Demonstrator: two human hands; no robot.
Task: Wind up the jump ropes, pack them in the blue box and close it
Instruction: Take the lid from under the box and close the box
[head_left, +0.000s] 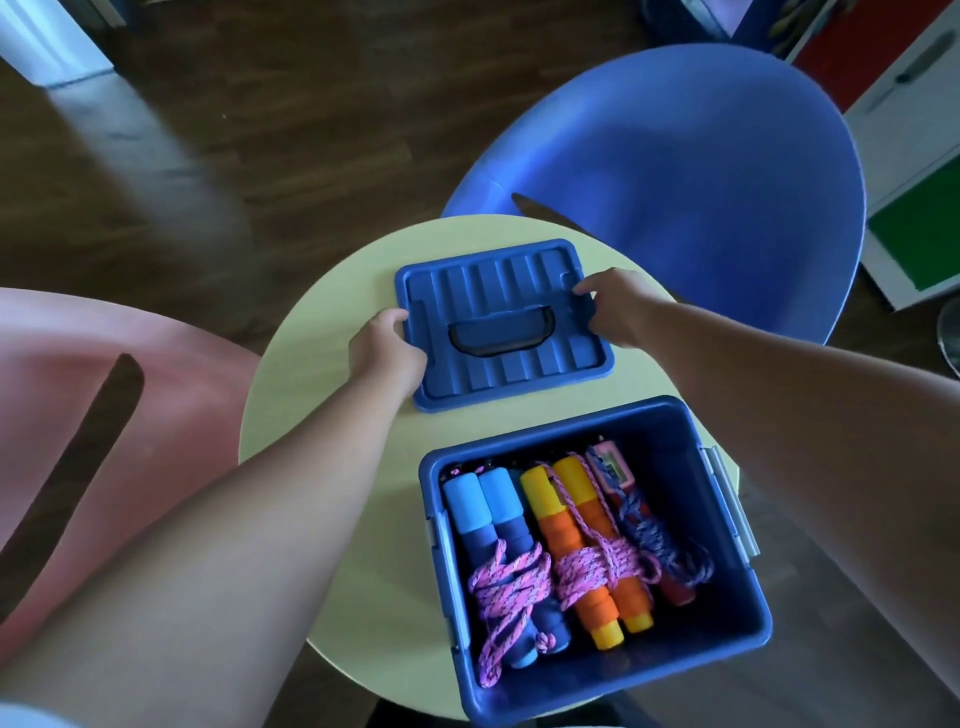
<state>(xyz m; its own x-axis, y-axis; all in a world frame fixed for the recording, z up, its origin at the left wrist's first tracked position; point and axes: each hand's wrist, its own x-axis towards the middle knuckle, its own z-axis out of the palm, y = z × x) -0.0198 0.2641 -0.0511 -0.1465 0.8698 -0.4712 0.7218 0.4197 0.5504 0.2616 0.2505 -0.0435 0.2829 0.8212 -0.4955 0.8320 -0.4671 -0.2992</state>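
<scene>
Sitting on a round pale-green table over dark wood floor, the blue box is open, with a blue chair beyond the box and a pink chair left of it. Three wound jump ropes lie inside, handles side by side, long axes near-to-far. Lid is just beyond the box, handle up. Left hand and right hand curl round its side edges, fingertips underneath hidden. Rightmost rope is partly in shadow.
</scene>
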